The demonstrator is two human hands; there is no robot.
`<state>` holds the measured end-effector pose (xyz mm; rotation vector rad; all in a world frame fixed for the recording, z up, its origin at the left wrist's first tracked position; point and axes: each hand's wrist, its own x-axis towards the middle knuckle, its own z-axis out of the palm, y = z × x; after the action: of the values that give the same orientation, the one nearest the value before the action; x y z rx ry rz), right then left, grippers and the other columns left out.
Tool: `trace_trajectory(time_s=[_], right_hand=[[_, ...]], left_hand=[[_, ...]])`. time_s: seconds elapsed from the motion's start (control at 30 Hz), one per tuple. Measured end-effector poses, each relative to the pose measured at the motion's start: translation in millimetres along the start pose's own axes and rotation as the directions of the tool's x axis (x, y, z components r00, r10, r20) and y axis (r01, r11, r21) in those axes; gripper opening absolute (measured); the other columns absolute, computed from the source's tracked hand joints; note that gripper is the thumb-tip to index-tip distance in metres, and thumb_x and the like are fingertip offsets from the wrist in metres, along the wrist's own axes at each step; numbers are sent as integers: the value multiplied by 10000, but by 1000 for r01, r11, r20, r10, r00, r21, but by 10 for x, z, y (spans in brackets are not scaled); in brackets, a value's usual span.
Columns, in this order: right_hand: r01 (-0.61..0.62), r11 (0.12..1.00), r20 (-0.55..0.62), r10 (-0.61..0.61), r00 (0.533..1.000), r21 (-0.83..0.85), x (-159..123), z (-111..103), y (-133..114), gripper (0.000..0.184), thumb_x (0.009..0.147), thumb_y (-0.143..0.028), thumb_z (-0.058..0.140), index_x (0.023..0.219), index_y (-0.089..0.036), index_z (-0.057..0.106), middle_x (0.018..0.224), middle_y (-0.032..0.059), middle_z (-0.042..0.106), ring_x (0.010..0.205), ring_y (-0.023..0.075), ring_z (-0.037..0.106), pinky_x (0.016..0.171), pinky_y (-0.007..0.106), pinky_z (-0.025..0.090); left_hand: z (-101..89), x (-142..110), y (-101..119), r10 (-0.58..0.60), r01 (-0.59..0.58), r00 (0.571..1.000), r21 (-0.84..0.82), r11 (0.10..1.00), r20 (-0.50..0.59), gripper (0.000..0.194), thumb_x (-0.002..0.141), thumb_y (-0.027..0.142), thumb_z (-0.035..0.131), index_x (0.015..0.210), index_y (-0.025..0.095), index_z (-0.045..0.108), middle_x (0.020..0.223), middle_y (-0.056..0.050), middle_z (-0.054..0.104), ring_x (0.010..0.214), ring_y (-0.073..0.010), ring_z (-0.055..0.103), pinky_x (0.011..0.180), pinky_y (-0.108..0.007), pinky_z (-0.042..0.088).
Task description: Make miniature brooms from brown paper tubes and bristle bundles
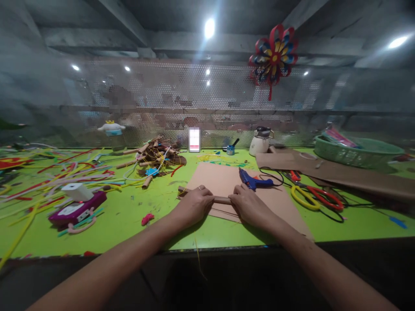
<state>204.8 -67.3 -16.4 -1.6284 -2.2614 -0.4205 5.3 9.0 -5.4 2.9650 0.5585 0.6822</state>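
Fingers (207, 198) of the left hand (195, 202) and right hand (249, 204) are bending closed on a slim, rounded brown paper roll (222, 200), which is spanning the gap between them over a flat, matte brown sheet (215, 177). The hands are hiding parts of it; where its ends are lying is hard to make out.

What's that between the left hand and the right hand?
A brown roll stretches between the left hand and the right hand, over a tan sheet, in the head view.
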Motion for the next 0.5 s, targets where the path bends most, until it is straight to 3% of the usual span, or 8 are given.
trace_trajectory(time_s=[0.13, 0.3, 0.5], right_hand=[[-12, 997, -52, 16, 999, 71, -13, 14, 24, 161, 884, -158, 467, 844, -163, 623, 818, 73, 550, 817, 194, 441, 671, 292, 329], [-10, 986, -90, 25, 996, 165, -56, 40, 56, 226, 898, -158, 442, 777, -145, 633, 787, 65, 550, 815, 182, 453, 709, 295, 362], [-30, 976, -110, 55, 992, 216, -103, 66, 52, 211, 895, -164, 459, 835, -152, 662, 807, 67, 557, 843, 186, 460, 733, 310, 382]], left_hand=[[22, -13, -20, -36, 35, 999, -5, 999, -25, 238, 874, 207, 430, 825, 180, 661, 778, -92, 617, 772, -194, 494, 724, -301, 385], [75, -2, -98, -71, 70, 995, -20, 997, -73, 239, 862, 235, 460, 828, 193, 693, 815, -94, 648, 815, -199, 529, 754, -302, 398], [100, -1, -134, -72, 70, 994, -23, 997, -79, 245, 846, 246, 481, 787, 188, 711, 778, -99, 657, 776, -198, 542, 735, -306, 407]])
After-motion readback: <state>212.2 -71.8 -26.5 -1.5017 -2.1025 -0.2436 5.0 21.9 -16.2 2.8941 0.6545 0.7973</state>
